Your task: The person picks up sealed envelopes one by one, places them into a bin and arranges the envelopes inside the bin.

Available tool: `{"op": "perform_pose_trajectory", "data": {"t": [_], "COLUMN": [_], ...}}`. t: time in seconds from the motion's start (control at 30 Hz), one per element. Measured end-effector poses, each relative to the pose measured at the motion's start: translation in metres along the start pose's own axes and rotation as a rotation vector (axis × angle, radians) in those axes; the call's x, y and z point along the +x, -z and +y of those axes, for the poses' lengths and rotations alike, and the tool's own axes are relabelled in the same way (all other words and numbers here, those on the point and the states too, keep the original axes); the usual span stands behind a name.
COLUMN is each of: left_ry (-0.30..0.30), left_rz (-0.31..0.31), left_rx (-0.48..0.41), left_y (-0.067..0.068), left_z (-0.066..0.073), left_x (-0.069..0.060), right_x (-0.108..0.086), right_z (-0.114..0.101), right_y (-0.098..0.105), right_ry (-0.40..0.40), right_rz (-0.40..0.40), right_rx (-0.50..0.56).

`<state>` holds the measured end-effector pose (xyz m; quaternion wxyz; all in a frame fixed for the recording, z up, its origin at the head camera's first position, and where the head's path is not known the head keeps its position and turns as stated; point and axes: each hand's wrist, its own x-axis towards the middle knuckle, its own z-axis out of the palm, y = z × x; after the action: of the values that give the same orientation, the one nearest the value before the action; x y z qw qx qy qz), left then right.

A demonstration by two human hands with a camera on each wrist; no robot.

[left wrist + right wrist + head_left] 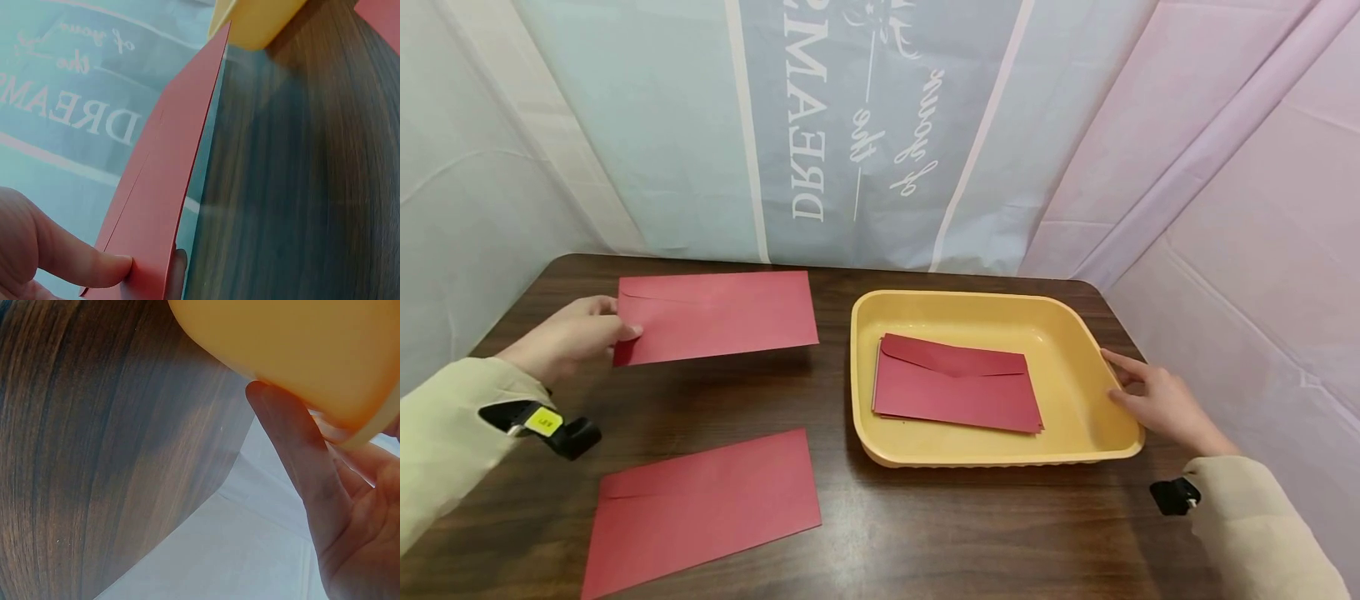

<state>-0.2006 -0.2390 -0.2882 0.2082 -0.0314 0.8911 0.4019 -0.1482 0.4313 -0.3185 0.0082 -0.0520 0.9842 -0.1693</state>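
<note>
My left hand [576, 333] pinches the left end of a red envelope [718, 315], thumb on the near face and fingers behind, and holds it above the table. In the left wrist view this envelope [165, 162] stands on a slant, thumb against its face. My right hand [1161, 404] touches the right side of a yellow plastic tray [1000, 448] with its fingers extended. In the right wrist view the thumb [287, 431] lies against the tray's outer wall. Inside the tray lies a stack of red envelopes [955, 392], the top one flap side up.
Another red envelope [703, 508] lies on the dark wooden table [925, 533] at the front left. Printed cloth [880, 133] hangs behind the table, and pale cloth walls [1262, 250] stand at both sides.
</note>
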Motion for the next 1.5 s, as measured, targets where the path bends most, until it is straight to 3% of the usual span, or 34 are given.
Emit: {"op": "perform_pose_trajectory", "data": {"t": [0.3, 0.7, 0.93, 1.23, 1.5], "left_ry": [-0.06, -0.08, -0.123, -0.141, -0.161], "left_rz": [-0.034, -0.091, -0.113, -0.121, -0.173], "left_rx": [-0.047, -0.121, -0.16, -0.193, -0.268], "left_y": [-0.017, -0.04, -0.054, -0.071, -0.087], "left_z": [0.015, 0.033, 0.042, 0.06, 0.076], "left_x": [-0.003, -0.004, -0.004, -0.006, -0.006], "right_x": [-0.003, -0.003, -0.002, -0.002, -0.002], "right_z": [-0.002, -0.003, -0.004, -0.004, -0.003], "right_y": [0.0, 0.001, 0.001, 0.001, 0.002], "right_ry": [-0.006, -0.016, -0.024, -0.018, -0.026], "right_rz": [-0.004, -0.011, -0.016, -0.006, -0.017], "right_rx": [0.002, 0.004, 0.005, 0.003, 0.011]}}
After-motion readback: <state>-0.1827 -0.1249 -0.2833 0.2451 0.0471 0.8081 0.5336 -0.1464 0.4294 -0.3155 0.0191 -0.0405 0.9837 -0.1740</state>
